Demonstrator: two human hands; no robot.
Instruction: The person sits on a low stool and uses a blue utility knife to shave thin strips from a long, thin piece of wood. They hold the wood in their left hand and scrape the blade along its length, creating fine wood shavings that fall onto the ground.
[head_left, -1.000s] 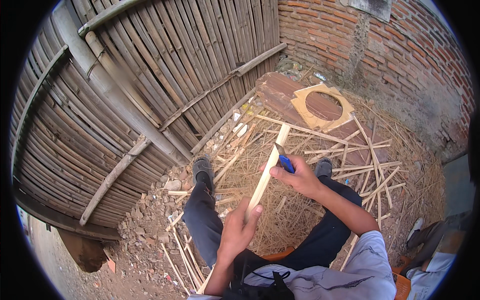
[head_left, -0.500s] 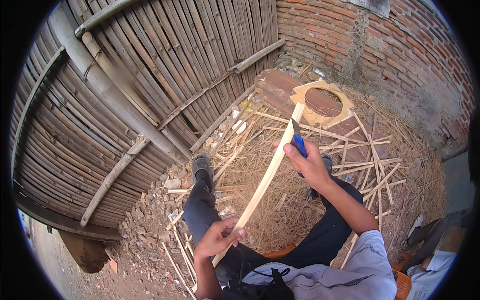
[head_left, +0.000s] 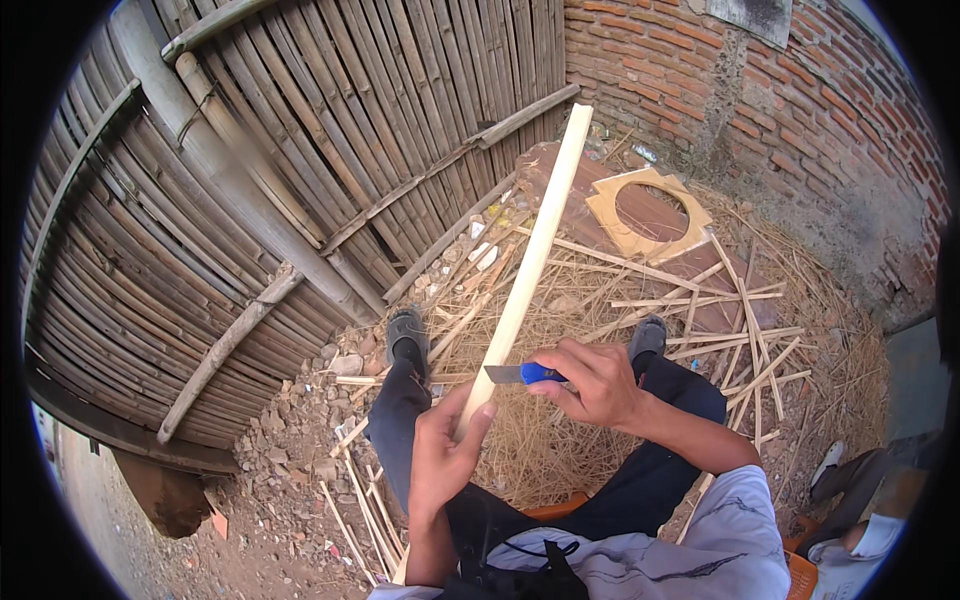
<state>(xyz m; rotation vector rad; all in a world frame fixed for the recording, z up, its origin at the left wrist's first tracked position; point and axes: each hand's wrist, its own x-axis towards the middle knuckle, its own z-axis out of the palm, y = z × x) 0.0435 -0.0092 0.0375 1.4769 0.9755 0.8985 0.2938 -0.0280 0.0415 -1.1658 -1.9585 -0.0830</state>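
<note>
A long pale bamboo strip (head_left: 535,255) slants up and away across the middle. My left hand (head_left: 448,440) is closed round its near part, with the thumb along its side. In my right hand (head_left: 597,385) is a blue-handled utility knife (head_left: 541,374), its blade out and pointing left. The blade tip meets the strip's edge just beyond my left hand. Part of the knife handle is hidden inside my right fingers.
Cut strips (head_left: 755,330) and fine shavings (head_left: 550,450) cover the ground. A brown board (head_left: 555,195) carries a tan sheet with a round hole (head_left: 605,215). A bamboo wall (head_left: 400,120) stands left, a brick wall (head_left: 670,70) behind. Another person's leg (head_left: 850,480) shows at right.
The knife has come down from the strip's far part to near my left hand, its blade turning leftward. The strip's far end now reaches higher, and my left hand's grip has changed.
</note>
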